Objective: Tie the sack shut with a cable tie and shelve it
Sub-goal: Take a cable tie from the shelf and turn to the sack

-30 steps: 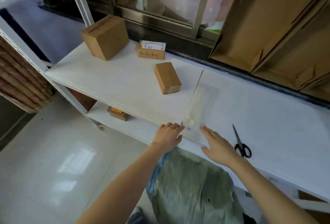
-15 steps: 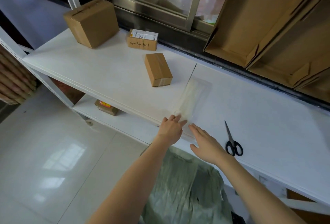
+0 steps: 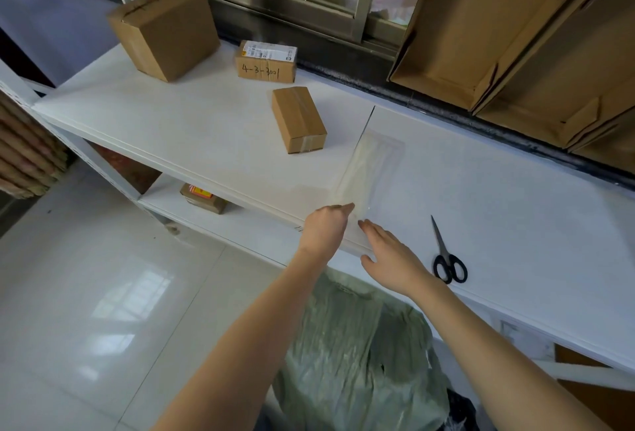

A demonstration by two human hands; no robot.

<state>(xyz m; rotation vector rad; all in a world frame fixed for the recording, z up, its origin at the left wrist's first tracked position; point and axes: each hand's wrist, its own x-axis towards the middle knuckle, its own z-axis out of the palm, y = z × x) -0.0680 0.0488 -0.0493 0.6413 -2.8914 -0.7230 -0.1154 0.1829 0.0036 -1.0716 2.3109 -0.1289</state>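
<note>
Hands first: your left hand (image 3: 324,224) reaches over the near edge of the white shelf (image 3: 206,142), its fingers curled and pinching at the near end of the clear packet of cable ties (image 3: 366,173) — whether they grip the packet's edge or a single tie inside, you cannot tell from this view. Your right hand (image 3: 391,255) lies just beside it to the right, fingers straight and relaxed, holding nothing, its fingertips at the packet's near right corner. The packet lies flat on the shelf top, running from the near edge away toward the far side.

Below your forearms, near you and on the floor side of the shelf, stands the grey-green sack (image 3: 360,355), its crumpled top untied.

Black-handled scissors (image 3: 446,255) lie on the shelf to the right of your right hand, blades pointing far. Farther back on the left sit 3 cardboard boxes — a large box (image 3: 165,28) at the far left, a labelled box (image 3: 266,61) marked 4-3-3001, and a small taped box (image 3: 299,119) nearer the packet. On the lower shelf, another small parcel (image 3: 202,198) shows. Flattened cartons (image 3: 515,35) lean at the far right.
</note>
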